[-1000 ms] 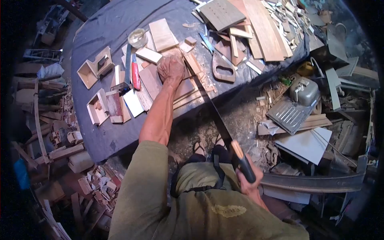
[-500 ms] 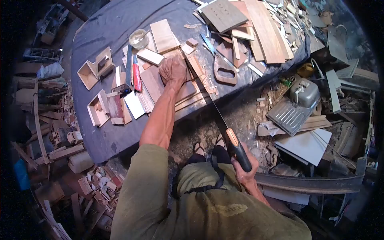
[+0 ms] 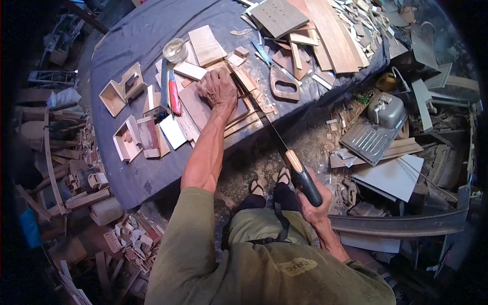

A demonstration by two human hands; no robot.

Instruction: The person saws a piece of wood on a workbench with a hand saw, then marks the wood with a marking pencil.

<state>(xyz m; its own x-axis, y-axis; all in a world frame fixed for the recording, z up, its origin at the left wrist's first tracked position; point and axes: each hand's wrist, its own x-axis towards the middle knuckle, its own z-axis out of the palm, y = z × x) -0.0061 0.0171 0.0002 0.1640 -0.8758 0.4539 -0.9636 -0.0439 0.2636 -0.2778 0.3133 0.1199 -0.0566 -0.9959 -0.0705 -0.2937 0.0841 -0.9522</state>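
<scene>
My right hand [image 3: 316, 199] is closed around the black and orange handle of a handsaw [image 3: 301, 175]. Its long blade slopes up and left across the table's near edge, lying against the stacked wood. My left hand [image 3: 219, 92] bears down with bent fingers on a brown wooden board [image 3: 195, 109], just left of the blade. The fingertips are partly hidden, and the blade's far end is hard to make out among the wood. A narrow wooden strip [image 3: 247, 81] lies right of the blade, with small chips around it.
A second handsaw [image 3: 283, 84] lies right of the work, and a red-handled tool [image 3: 174, 96] left. Small wooden boxes [image 3: 127, 138], a jar [image 3: 175, 51] and plank offcuts [image 3: 333, 40] share the cloth-covered table [image 3: 152, 178]. A metal sink [image 3: 368, 142] stands on the cluttered floor.
My right hand and the saw handle have shifted slightly forward and up. My left hand stays on the board, its knuckles a little more raised. The whole view has moved slightly.
</scene>
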